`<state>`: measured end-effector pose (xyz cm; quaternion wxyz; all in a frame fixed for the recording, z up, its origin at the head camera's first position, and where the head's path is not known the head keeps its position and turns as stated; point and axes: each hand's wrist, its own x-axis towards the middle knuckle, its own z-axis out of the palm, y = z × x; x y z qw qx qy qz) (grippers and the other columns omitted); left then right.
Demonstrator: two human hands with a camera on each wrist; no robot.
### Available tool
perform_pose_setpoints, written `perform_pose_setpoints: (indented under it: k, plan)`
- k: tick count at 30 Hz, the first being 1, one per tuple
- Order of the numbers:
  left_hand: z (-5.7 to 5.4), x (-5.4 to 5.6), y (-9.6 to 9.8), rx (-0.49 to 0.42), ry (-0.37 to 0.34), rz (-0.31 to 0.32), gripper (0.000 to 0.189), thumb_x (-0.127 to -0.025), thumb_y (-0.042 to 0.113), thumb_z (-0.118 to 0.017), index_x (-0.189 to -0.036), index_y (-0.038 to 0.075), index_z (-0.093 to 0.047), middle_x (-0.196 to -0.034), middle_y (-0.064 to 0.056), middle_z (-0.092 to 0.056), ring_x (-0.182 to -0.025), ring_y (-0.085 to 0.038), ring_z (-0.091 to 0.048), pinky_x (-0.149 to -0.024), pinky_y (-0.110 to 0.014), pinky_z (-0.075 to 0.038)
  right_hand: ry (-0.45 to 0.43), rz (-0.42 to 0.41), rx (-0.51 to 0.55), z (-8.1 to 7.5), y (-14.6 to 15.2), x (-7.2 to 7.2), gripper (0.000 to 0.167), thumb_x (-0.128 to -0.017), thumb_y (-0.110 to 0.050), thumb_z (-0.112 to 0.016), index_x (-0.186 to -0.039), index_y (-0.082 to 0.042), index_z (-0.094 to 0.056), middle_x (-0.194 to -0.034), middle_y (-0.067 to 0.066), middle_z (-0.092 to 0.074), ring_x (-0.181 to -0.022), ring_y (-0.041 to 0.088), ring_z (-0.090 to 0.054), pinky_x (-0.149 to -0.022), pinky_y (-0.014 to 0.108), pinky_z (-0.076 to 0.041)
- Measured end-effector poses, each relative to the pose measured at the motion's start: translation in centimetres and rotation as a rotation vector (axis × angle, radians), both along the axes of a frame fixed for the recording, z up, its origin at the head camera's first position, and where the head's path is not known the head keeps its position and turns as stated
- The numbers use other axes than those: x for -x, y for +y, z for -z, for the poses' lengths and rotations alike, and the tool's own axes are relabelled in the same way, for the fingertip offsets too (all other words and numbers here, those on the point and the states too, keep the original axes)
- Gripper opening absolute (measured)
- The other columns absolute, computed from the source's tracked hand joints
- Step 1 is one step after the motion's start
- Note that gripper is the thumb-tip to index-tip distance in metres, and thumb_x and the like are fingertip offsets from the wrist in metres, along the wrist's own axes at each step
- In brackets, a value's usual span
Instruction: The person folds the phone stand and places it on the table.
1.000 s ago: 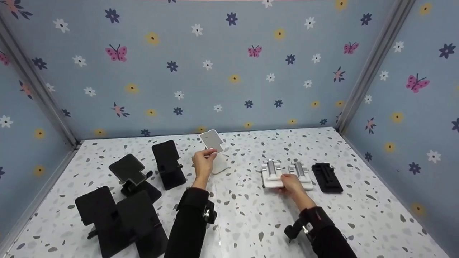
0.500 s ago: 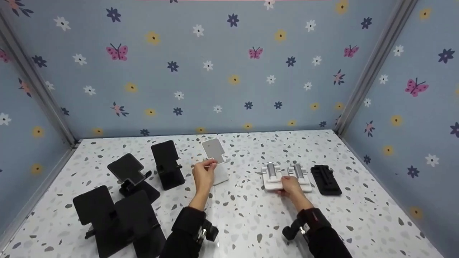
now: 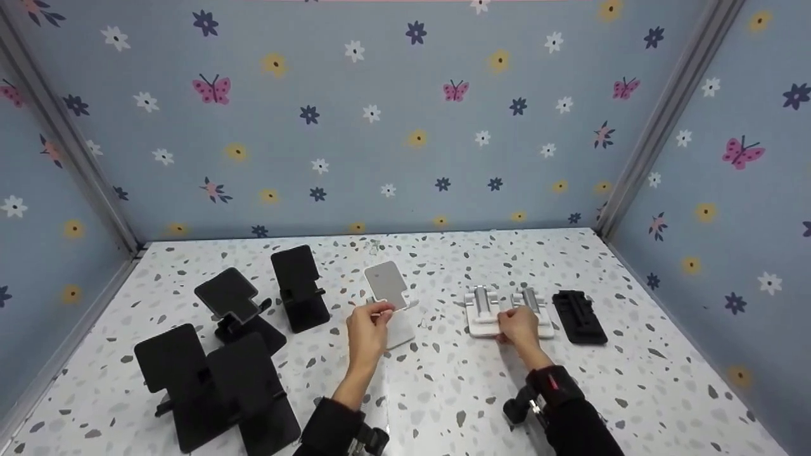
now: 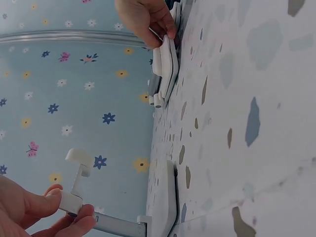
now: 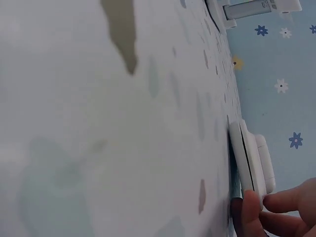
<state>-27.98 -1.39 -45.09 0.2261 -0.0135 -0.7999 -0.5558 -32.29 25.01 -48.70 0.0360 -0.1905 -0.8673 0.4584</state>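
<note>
The fingers of the left hand (image 3: 367, 335) are pinching the upper joint of an unfolded white stand (image 3: 385, 280), which stands on the counter (image 3: 450, 373) near four unfolded black stands (image 3: 244, 370), while the right hand (image 3: 519, 326) grips, by its fingers, the near edge of two folded white stands (image 3: 483, 328) beside a folded black stand (image 3: 580, 320).

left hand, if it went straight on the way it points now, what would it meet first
The left hand points toward the upper plate of the white stand it pinches, so it would likely meet that plate first, though depth is unclear. Beyond lies the patterned wall.
</note>
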Motion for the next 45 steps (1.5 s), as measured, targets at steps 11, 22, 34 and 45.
perform_pose_setpoints:
  k: [11,22,34,45]
  plan:
    - [-1.2,-1.9,-0.8,0.139,-0.026,0.128,0.008,-0.075,-0.008,-0.062,-0.078,-0.003,-0.066,-0.075,-0.011,-0.065,-0.067,-0.021,-0.061,-0.06,-0.03,-0.05,0.084,-0.025,-0.187,-0.6,0.0,-0.4,0.018,-0.079,-0.001,-0.049,-0.081,0.008,-0.064,-0.058,0.008,-0.059,-0.043,0.012,-0.053,-0.045,0.023,-0.046]
    - [-0.6,-0.3,-0.9,0.054,-0.155,-0.04,0.039,-0.08,0.018,-0.066,-0.101,-0.007,-0.045,-0.077,-0.016,-0.062,-0.066,-0.025,-0.061,-0.059,-0.036,-0.049,0.087,-0.05,-0.176,-1.6,-0.1,-1.0,0.02,-0.081,-0.004,-0.05,-0.088,0.008,-0.063,-0.067,0.011,-0.061,-0.045,0.013,-0.054,-0.043,0.024,-0.045]
    - [-0.1,1.7,-1.1,-0.423,-0.265,0.036,0.016,-0.078,-0.005,-0.061,-0.09,-0.013,-0.053,-0.074,-0.019,-0.063,-0.058,-0.016,-0.061,-0.052,-0.022,-0.051,0.173,-0.143,0.06,-3.7,-3.7,-2.7,0.02,-0.084,-0.008,-0.057,-0.099,0.004,-0.063,-0.085,0.012,-0.061,-0.076,0.025,-0.058,-0.059,0.032,-0.052]
    - [-1.8,0.5,-0.4,-0.524,-0.228,0.144,0.014,-0.077,-0.012,-0.058,-0.088,-0.017,-0.052,-0.074,-0.023,-0.062,-0.056,-0.017,-0.061,-0.056,-0.027,-0.054,0.142,-0.293,0.246,-2.7,-6.8,-4.2,0.021,-0.085,-0.009,-0.055,-0.099,0.006,-0.061,-0.078,0.007,-0.062,-0.068,0.019,-0.06,-0.057,0.033,-0.052]
